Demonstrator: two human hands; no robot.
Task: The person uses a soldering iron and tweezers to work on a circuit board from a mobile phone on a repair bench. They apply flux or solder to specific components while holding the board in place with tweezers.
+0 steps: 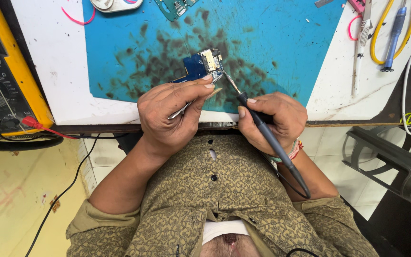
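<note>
A small blue circuit board [200, 64] with a metal shield lies on a stained blue work mat [272, 43]. My left hand [170, 112] grips metal tweezers [182, 110], whose tips reach the board's near edge. My right hand [274, 119] holds a dark soldering iron [267, 133] like a pen. Its thin metal tip [231, 82] touches the board's right lower corner. The iron's handle and cord run back over my right wrist toward my body.
A yellow multimeter [5, 76] with a red probe plug sits at the left table edge. Another green board [174, 7] lies at the mat's top. A blue screwdriver [396, 33], yellow cable and white cable lie at the right. A grey stool [396, 162] stands below right.
</note>
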